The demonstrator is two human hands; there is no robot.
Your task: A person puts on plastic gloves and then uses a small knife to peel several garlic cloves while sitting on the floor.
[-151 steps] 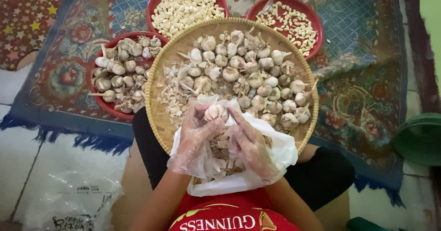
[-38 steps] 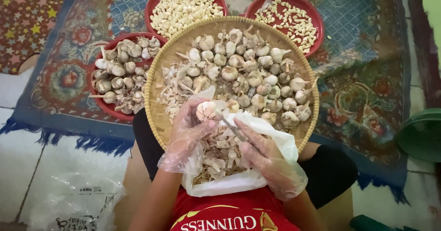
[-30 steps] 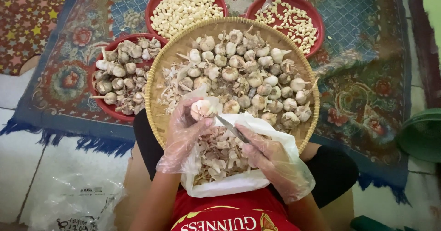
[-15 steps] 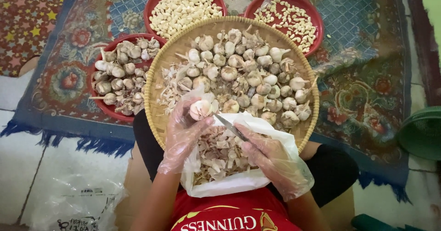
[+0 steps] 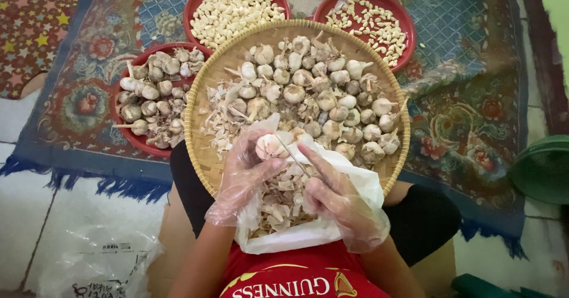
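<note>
Gripping a garlic bulb [image 5: 269, 146] w/ fingers curled round it, left hand [image 5: 246, 170] in clear plastic glove holds it over near edge of round woven tray [image 5: 201, 150]. Right hand [image 5: 338, 200], also gloved, pinches thin knife [image 5: 291, 155], tip touching bulb. White bag of garlic skins [image 5: 284, 206] sits beneath both hands. Red bowl of peeled cloves [image 5: 234, 7] at far side; whole bulbs in red bowl [image 5: 148, 93] to left.

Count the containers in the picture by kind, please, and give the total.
Red round bowls: 3, one of peeled cloves, one of fewer cloves, one of whole bulbs
Woven basket tray: 1
White plastic bag of skins: 1
Total: 5
</note>
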